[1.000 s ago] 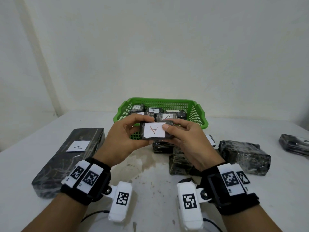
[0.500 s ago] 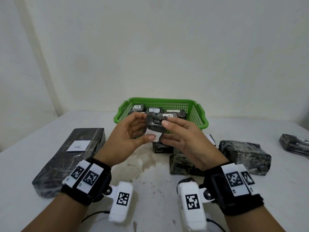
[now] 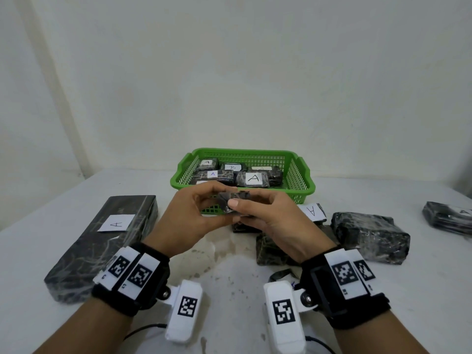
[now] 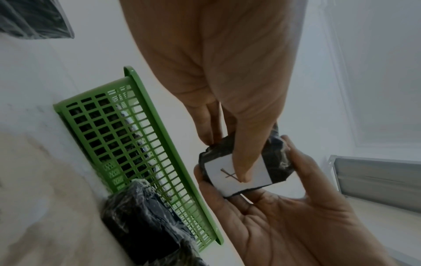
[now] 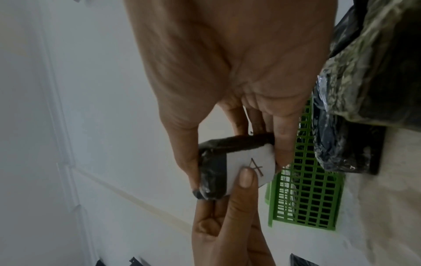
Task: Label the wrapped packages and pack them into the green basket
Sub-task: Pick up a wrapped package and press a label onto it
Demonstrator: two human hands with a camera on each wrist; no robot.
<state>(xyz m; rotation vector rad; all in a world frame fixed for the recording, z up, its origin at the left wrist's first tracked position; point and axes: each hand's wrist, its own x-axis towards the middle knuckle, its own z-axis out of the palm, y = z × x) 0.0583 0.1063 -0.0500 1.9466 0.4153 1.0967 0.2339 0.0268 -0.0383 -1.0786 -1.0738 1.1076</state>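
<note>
A small black wrapped package (image 3: 233, 203) is held between both hands just in front of the green basket (image 3: 301, 180). Its white label marked A (image 4: 241, 172) faces down, away from the head camera. My left hand (image 3: 213, 206) grips the package, with its thumb (image 5: 246, 178) pressed on the label. My right hand (image 3: 245, 209) pinches the package by its other end, thumb on top. In both wrist views the basket wall (image 4: 127, 144) (image 5: 307, 198) stands close behind the package (image 5: 214, 172). Several labelled packages (image 3: 252, 178) lie in the basket.
A long wrapped package with an A label (image 3: 102, 241) lies at the left. On the table under and beyond my right hand lie a small labelled package (image 3: 313, 212), a dark package (image 3: 270, 249) and a bulky one (image 3: 370, 236). Another package (image 3: 447, 221) sits far right.
The package has been turned over: its A label faced me a second ago and now points down. Both hands have kept hold and sunk slightly.
</note>
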